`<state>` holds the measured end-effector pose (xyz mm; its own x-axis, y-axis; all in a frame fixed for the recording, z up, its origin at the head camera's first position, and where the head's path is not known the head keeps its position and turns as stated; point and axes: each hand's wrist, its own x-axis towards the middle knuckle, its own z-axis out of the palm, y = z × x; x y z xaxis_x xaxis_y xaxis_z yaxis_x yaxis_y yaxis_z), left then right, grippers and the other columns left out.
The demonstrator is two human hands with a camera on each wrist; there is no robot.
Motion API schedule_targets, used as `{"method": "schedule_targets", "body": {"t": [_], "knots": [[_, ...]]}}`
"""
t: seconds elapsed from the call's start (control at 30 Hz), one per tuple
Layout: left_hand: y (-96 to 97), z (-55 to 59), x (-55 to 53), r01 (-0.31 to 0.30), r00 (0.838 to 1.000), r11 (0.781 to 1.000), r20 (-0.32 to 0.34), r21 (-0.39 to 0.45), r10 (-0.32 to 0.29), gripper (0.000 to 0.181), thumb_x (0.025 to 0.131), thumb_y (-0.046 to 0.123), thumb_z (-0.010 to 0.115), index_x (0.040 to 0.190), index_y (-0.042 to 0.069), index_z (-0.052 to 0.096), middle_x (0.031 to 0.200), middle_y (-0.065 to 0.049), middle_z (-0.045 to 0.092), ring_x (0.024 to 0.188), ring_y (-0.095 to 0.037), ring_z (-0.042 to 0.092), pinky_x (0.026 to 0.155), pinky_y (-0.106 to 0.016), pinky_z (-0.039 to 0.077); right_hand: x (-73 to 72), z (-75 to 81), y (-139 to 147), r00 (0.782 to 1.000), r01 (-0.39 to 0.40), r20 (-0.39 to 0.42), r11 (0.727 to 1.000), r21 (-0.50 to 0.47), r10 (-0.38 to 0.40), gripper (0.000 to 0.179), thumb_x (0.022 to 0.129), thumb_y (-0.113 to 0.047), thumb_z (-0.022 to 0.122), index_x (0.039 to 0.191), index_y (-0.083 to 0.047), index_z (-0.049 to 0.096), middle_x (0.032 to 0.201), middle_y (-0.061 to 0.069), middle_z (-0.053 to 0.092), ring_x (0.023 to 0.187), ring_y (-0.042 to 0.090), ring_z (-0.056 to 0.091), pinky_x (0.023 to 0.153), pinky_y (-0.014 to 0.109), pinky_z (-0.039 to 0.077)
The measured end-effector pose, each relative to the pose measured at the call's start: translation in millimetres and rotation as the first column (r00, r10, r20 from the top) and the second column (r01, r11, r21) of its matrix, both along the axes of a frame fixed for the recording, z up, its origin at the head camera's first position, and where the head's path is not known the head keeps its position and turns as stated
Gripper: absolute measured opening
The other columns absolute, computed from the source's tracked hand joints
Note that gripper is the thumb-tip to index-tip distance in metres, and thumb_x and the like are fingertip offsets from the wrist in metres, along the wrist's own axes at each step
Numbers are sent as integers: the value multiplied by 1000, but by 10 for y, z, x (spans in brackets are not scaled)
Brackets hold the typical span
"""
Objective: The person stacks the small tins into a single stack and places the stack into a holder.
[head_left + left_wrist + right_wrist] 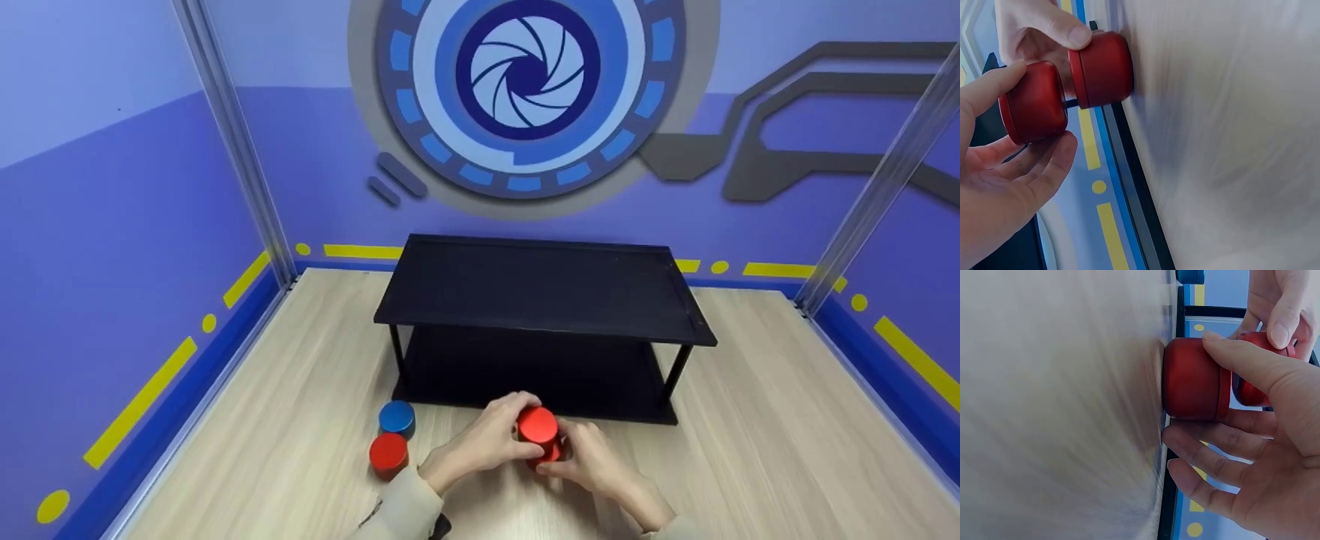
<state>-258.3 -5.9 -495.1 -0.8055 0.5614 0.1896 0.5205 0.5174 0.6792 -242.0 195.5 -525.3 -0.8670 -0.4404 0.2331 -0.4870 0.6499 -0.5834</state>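
Observation:
Between thumb and fingers my left hand holds a red round tin above the tabletop. Under it a second red tin, which has a lid seam near its top, stands upright on the table. The thumb and fingers of my right hand grip this lower tin from the right side. A narrow gap shows between the two tins in the left wrist view. From the head, the upper tin hides most of the lower one.
A black two-tier shelf stands right behind the hands. Left of the hands, a blue tin and another red tin stand close together on the wooden table. Blue-purple panels enclose the sides and back.

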Motion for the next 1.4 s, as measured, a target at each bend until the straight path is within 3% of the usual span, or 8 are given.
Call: {"method": "schedule_targets", "body": {"t": [0.4, 0.67, 0.83, 1.0, 1.07, 1.17, 1.27, 1.4], "knots": [[54, -50, 3, 1, 1000, 1000, 10, -28, -1, 52, 76, 24, 81, 121, 13, 56, 108, 3, 61, 94, -4, 55, 81, -19, 47, -16, -15, -7, 1000, -24, 3, 998, -61, 24, 37, 72, -28, 84, 99, -12, 64, 79, -6, 63, 66, 3, 52, 58, 17, 43], [63, -74, 7, 11, 1000, 999, 26, -39, -10, 55, 76, 28, 81, 123, 16, 53, 109, 5, 60, 97, -5, 54, 85, -21, 46, -26, -43, -8, 999, -16, -38, 999, -49, 14, 47, 70, -27, 85, 106, -7, 65, 96, 2, 71, 86, 10, 64, 75, 26, 52], [27, -57, 48, -14, 998, 997, 67, -73, 19, 72, 76, 34, 80, 137, 23, 43, 128, 1, 58, 120, -18, 52, 100, -38, 45, -38, -44, -7, 999, 1, -33, 999, -44, -2, 48, 68, -23, 85, 108, -5, 65, 99, 5, 71, 90, 15, 66, 78, 28, 53], [-118, -4, 123, -66, 989, 995, 127, -71, 74, 84, 79, 30, 79, 147, 23, 32, 150, -10, 42, 142, -37, 32, 111, -57, 33, -35, -40, -3, 999, -12, 32, 997, -72, 14, 52, 70, -26, 84, 113, -5, 64, 104, 4, 71, 96, 18, 67, 84, 30, 53], [-206, 12, 145, -101, 989, 993, 105, -56, 106, 81, 80, 27, 78, 147, 19, 33, 149, -12, 42, 143, -41, 27, 111, -59, 30, -36, -38, 0, 998, -14, 52, 996, -85, 18, 54, 71, -29, 84, 115, -4, 63, 106, 4, 71, 98, 20, 67, 86, 31, 53], [-355, 14, 175, -168, 986, 986, -9, -21, 168, 76, 80, 22, 78, 143, 12, 38, 140, -11, 50, 137, -39, 36, 108, -54, 38, -36, -39, 5, 998, -6, 55, 996, -85, 10, 55, 71, -29, 84, 115, -3, 63, 106, 5, 71, 98, 22, 67, 86, 33, 54], [-516, 3, 219, -265, 950, 964, -166, 12, 263, 72, 76, 19, 81, 137, 8, 46, 132, -10, 54, 124, -31, 46, 99, -47, 46, -34, -44, 6, 999, 0, 49, 997, -80, 4, 56, 71, -28, 84, 116, -2, 63, 106, 6, 72, 99, 23, 68, 87, 35, 54], [-749, -36, 328, -412, 868, 910, -288, 33, 404, 71, 71, 21, 85, 132, 5, 51, 128, -14, 56, 119, -30, 48, 96, -49, 44, -22, -49, 6, 999, -12, 40, 997, -81, 15, 55, 71, -29, 84, 115, -3, 64, 105, 4, 72, 98, 21, 68, 85, 33, 54]]}}
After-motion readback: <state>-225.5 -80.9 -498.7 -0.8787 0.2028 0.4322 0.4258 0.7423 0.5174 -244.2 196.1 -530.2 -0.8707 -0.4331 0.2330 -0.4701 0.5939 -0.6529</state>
